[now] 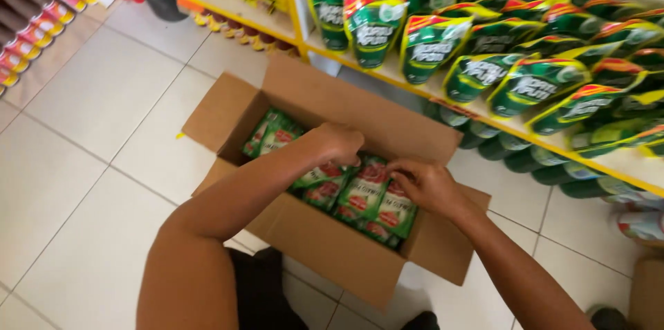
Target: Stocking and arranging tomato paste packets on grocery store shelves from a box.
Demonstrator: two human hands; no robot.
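Hands down inside open cardboard box (325, 247) on tiled floor (97, 129). Left hand (339, 142) curled over green sachets (366, 195) beneath it; right hand (425, 185) pinching sachet tops just beside. Packed upright, so easily gripped by edges. Stocked shelf (484, 129) beyond.

Both bare forearms reach forward toward the middle of the frame; the left hand (337, 143) is curled knuckles-up, the right hand (423, 183) bent down just right of it, fingers curled
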